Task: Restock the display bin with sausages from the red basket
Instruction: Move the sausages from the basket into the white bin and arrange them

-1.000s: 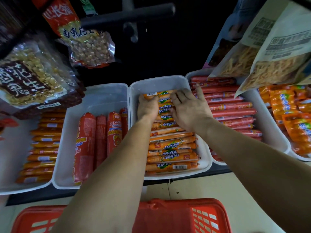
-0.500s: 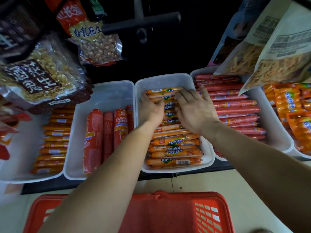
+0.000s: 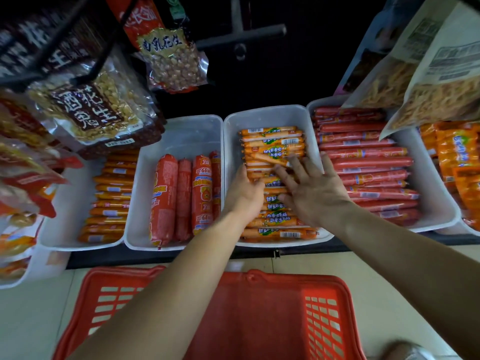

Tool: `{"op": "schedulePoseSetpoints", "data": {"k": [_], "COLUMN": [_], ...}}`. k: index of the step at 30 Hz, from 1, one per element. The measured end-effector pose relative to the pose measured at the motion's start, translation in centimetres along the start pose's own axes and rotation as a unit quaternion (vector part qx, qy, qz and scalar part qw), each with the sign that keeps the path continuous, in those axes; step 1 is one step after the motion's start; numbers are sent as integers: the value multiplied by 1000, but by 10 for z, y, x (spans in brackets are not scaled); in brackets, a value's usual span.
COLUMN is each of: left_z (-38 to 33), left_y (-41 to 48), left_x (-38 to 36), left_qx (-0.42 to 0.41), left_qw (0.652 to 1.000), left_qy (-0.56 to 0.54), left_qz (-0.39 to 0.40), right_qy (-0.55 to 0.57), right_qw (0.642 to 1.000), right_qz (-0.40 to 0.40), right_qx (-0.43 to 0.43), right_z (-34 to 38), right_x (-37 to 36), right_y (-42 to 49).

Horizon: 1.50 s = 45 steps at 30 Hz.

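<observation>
The white display bin (image 3: pixel 270 114) holds a stack of thin orange sausages (image 3: pixel 271 141) laid crosswise. My left hand (image 3: pixel 244 189) rests on the left side of the stack, its fingers hidden from view against the sausages. My right hand (image 3: pixel 311 185) lies flat on the stack with its fingers spread. One sausage (image 3: pixel 270 160) lies slanted across the others just beyond my fingertips. The red basket (image 3: pixel 259 315) sits on the floor below my arms, and my forearms hide much of its inside.
A bin of thick red sausages (image 3: pixel 181 196) stands to the left and a bin of long red sausages (image 3: pixel 363 162) to the right. Hanging peanut bags (image 3: pixel 88 110) and snack bags (image 3: pixel 428 81) overhang the bins. More orange packs (image 3: pixel 457 162) lie far right.
Both hands have slid toward me along the stack, uncovering the far sausages. My right hand has spread its fingers flat. One sausage now lies slanted on top.
</observation>
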<state>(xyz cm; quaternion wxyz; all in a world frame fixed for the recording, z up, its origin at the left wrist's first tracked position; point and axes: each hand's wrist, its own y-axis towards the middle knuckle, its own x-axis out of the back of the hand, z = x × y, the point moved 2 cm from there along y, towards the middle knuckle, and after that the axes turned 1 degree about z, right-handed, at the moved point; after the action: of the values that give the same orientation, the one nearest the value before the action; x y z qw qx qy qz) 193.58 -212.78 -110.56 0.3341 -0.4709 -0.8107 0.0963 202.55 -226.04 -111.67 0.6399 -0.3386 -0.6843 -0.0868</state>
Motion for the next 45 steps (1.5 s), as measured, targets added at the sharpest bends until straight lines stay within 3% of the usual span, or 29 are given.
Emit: {"op": "schedulePoseSetpoints", "data": {"k": [4,7,11,14,21,28,33,37,42,45], "left_z": [18,21,24,24,21,5,26,33,30,24], "left_y": [-12,-14,-2,0,13,19,1,-1,-11,-17], "left_x": [4,-6,-16,-15,-17,-13,-26,-23,-16,-15], "left_qx": [-10,-6,24,30,94,120,129,133,103,115], "left_qw": [1000,999,998,995,988,974,989,990,993,992], "left_qy": [-24,-12,-39,-96,-118,-190,-73,-50,-43,3], "left_qz": [2,32,36,9,16,-24,-15,8,42,54], "right_qy": [-26,22,-11,-16,-49,-25,20,58,93,101], "right_qw": [999,997,998,999,997,998,996,987,991,990], "right_qz": [-25,-63,-19,-25,-59,-48,-83,-151,-83,-86], "right_qx": [-25,-26,55,22,-32,18,-30,-4,52,56], "right_z": [-14,-19,-5,-11,-18,-24,-23,-17,-11,-9], "right_x": [7,19,10,5,27,24,25,12,-2,0], "right_y": [25,27,3,13,37,36,44,17,-5,-8]}}
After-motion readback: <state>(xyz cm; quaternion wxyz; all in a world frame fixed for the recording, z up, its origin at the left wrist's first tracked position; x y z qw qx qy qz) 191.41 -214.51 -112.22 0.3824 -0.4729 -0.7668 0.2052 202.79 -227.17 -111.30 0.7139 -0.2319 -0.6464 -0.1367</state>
